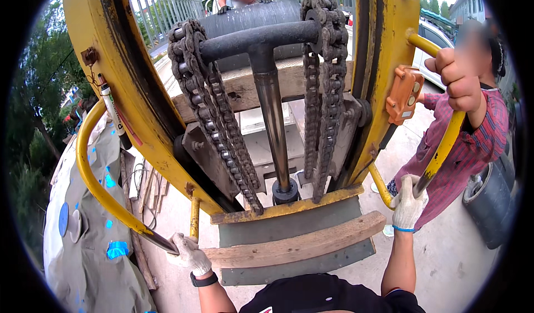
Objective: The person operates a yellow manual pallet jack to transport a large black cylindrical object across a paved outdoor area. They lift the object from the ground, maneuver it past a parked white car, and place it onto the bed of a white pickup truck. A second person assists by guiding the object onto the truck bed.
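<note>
Both of my hands wear white work gloves. My left hand [191,253] is closed round the lower end of the yellow left handle [83,152] of a lift stacker. Likewise my right hand [410,204] grips the bottom of the right handle [449,140]. A co-worker's bare hand [459,78] holds that same handle higher up. Between the handles rise the stacker's yellow mast [384,51], two greasy chains [214,129] and a lift cylinder [271,127]. A wooden plank [295,241] lies across the grey cover in front of me.
An orange push-button control box [404,95] hangs on the right mast post. Beyond the mast lies a large dark roll [250,26], with another person's gloved hands on it. Grey sheeting [105,246] covers things at left; a black cylinder [489,207] stands at right.
</note>
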`<state>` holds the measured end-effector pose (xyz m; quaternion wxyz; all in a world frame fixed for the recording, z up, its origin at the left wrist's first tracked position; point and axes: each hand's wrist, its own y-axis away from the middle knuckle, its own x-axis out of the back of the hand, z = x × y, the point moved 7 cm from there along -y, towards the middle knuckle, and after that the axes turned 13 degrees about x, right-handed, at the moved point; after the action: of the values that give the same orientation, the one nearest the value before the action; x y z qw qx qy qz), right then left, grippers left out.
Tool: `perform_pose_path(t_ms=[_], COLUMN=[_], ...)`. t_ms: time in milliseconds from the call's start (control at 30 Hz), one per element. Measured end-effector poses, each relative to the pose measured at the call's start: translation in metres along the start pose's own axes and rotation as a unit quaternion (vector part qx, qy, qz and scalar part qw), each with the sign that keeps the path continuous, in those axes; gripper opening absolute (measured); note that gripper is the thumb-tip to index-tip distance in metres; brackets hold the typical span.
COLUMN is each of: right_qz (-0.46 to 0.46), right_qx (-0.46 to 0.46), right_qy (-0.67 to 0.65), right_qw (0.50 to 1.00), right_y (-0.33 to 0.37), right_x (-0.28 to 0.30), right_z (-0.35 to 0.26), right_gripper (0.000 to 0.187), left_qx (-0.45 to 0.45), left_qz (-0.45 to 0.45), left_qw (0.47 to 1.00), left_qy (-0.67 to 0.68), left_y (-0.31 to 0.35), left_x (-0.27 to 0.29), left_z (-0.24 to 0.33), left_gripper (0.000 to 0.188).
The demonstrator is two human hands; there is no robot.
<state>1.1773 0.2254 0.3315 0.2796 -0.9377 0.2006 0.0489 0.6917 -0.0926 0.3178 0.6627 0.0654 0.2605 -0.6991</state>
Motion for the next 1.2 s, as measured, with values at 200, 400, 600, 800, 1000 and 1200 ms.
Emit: perform_pose_path(t_ms=[200, 400, 600, 800, 1000, 1200], right_qz=[-0.001, -0.005, -0.007, 0.000, 0.011, 0.020], right_qx=[-0.006, -0.021, -0.003, 0.003, 0.001, 0.017], right_qy=[0.002, -0.022, -0.013, -0.008, 0.024, 0.035], right_qw=[1.000, 1.000, 1.000, 1.000, 1.000, 0.999], right_y=[0.000, 0.002, 0.001, 0.002, 0.001, 0.002], right_x=[-0.001, -0.001, 0.002, 0.001, -0.001, 0.002], right_z=[0.003, 0.003, 0.003, 0.002, -0.008, -0.011], right_gripper=[0.015, 0.016, 0.015, 0.013, 0.019, 0.021], left_qx=[-0.001, 0.025, 0.014, 0.017, 0.006, 0.001], left_qz=[-0.037, -0.028, -0.052, -0.039, -0.028, -0.028], left_qw=[0.999, 0.999, 0.998, 0.999, 0.999, 0.999], left_qy=[0.007, 0.020, 0.012, -0.002, -0.022, -0.020], left_y=[0.001, 0.002, 0.001, 0.002, 0.001, 0.002], left_x=[-0.008, -0.009, -0.006, -0.008, -0.009, -0.001], left_z=[0.002, 0.003, 0.006, 0.008, 0.011, 0.009], left_gripper=[0.015, 0.015, 0.016, 0.017, 0.018, 0.018])
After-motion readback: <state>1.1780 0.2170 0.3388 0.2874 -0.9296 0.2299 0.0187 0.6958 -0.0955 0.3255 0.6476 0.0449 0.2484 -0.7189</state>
